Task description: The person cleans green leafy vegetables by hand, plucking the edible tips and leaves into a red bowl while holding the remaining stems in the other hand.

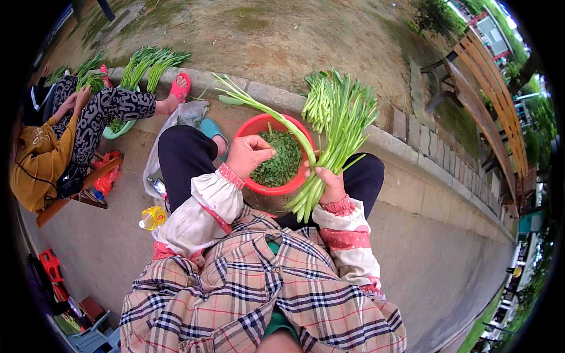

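My right hand (pixel 327 183) is wrapped round a bunch of long leafy green stalks (pixel 342 132), leaves pointing away from me and pale cut ends toward my lap. One separate stalk (pixel 268 110) slants from that hand up to the far left, over the bucket's rim. My left hand (pixel 249 157) hovers at the left side of a red plastic bucket (pixel 242 130), thumb and fingers pinched together. Whatever is between those fingertips, if anything, is too small to tell. Loose picked green leaves (pixel 279 159) fill the bucket, which stands between my knees.
More stalks (pixel 318 100) lie by the stone kerb (pixel 268 94) beyond the bucket. At left, another person (pixel 35 167) sits on a low bench beside a green basin (pixel 118 130). A clear plastic bag (pixel 154 150) and a yellow bottle (pixel 153 217) are near my left leg. A wooden bench (pixel 479 100) stands at right.
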`<state>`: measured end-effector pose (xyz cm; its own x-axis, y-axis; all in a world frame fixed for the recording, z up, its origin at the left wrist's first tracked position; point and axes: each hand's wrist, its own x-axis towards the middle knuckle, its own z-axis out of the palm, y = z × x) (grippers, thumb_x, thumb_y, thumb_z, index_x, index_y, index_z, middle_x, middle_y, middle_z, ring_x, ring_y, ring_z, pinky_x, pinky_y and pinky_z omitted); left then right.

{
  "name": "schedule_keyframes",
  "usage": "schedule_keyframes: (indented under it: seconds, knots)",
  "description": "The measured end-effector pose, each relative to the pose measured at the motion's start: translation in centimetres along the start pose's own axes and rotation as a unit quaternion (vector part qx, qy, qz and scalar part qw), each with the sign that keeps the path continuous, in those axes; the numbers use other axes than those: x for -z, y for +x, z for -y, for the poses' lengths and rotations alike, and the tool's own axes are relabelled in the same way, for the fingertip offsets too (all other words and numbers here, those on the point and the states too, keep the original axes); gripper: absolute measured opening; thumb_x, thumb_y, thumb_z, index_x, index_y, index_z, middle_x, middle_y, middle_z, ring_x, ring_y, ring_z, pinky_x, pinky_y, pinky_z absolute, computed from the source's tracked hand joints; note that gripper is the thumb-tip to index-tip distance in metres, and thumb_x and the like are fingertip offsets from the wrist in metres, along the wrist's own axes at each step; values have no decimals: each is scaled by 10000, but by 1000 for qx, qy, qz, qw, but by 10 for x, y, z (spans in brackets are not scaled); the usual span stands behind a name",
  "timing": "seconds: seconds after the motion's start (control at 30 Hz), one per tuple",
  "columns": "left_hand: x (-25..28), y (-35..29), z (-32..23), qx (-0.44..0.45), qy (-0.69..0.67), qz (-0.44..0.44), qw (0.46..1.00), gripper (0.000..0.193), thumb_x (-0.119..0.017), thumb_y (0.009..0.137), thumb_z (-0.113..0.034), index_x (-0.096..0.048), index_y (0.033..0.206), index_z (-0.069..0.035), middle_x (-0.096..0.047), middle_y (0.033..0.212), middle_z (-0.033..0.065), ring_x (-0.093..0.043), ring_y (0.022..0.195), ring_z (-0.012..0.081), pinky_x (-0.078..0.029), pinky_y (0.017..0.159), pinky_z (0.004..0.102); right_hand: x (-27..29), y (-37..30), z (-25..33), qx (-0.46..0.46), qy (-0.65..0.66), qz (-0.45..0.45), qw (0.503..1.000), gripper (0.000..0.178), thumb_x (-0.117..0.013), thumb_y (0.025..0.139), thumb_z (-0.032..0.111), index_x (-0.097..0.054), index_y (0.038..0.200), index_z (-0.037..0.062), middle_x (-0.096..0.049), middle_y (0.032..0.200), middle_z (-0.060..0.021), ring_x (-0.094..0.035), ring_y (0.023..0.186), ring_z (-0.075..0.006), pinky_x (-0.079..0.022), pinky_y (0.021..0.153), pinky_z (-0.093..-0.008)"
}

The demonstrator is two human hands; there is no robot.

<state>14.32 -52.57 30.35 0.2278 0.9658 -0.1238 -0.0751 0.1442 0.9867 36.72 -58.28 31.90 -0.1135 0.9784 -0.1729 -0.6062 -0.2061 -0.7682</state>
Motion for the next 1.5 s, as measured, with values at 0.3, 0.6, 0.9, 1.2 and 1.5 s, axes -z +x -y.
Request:
schedule_keyframes:
  seconds: [0.3, 0.6, 0.9, 1.2, 1.5]
  knots:
    - [-12, 17, -24, 65, -396, 67, 914, 279, -554, 901, -112, -553, 1173, -49, -648, 931, 36, -615, 703, 97, -511, 604, 230, 2, -5, -2, -12, 36, 1, 999, 446, -582, 747, 58, -460, 1169, -14, -608, 945, -168, -588, 776, -218, -501, 706, -333]
    - [-20, 27, -29, 32, -366, 28, 929, 254, -578, 904, -180, -579, 1121, -49, -619, 859, 4, -579, 675, 71, -500, 587, 215, 1, -7, -14, -49, 13, 6, 999, 444, -594, 748, 85, -466, 1162, -10, -606, 943, -165, -591, 771, -227, -498, 700, -340]
    - [-25, 37, -39, 86, -46, -13, 995, 292, -651, 853, -333, -642, 845, -40, -594, 672, 10, -559, 562, 59, -455, 483, 198, -4, -6, -13, -50, 25, -24, 998, 395, -607, 783, 98, -476, 1143, 1, -608, 923, -160, -599, 750, -220, -508, 667, -328]
    - [-51, 4, -65, -222, 212, -16, 952, 181, -658, 754, -77, -636, 928, -33, -592, 743, 59, -576, 626, 148, -452, 561, 287, -7, -4, -18, -11, -74, -9, 997, 382, -603, 768, 19, -494, 1132, -17, -591, 973, -125, -619, 760, -203, -516, 656, -304]
    - [-56, 3, -61, -304, 306, 54, 901, 264, -642, 752, -75, -623, 1015, -65, -580, 867, 86, -599, 739, 263, -483, 638, 347, -7, -6, -17, -9, -123, -6, 992, 358, -601, 760, -11, -522, 1108, -31, -611, 916, -95, -620, 705, -175, -518, 634, -289]
